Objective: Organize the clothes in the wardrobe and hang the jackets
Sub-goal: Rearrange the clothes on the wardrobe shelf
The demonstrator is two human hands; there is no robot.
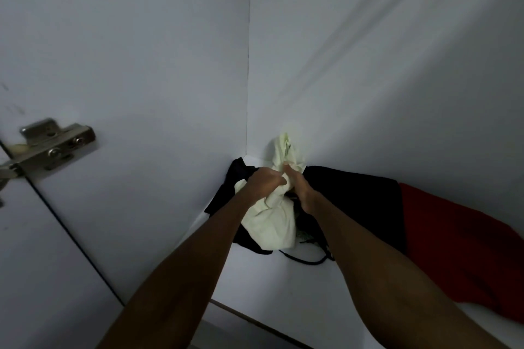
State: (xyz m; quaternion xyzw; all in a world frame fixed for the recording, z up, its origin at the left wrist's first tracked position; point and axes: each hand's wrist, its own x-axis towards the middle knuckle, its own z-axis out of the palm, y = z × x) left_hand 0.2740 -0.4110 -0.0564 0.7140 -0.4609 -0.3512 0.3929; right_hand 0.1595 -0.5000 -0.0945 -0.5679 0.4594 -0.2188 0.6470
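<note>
Both hands are gripping a pale garment [272, 215] at the back-left corner of the wardrobe shelf [255, 286]: left hand [263, 181] bunching its middle, right hand [300, 190] apparently pinching it higher. It is lying on black clothes [354, 193] beside a red garment [453, 241]. Risk: lifting may drag the black cord [306, 259] and clothes off the shelf.

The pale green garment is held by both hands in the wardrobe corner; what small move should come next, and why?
Probably lift the pale green garment up and out toward the shelf's front edge. Both the left hand and the right hand already grip its bunched middle, and it lies on the black clothes in the corner, where it cannot be spread or folded.
</note>
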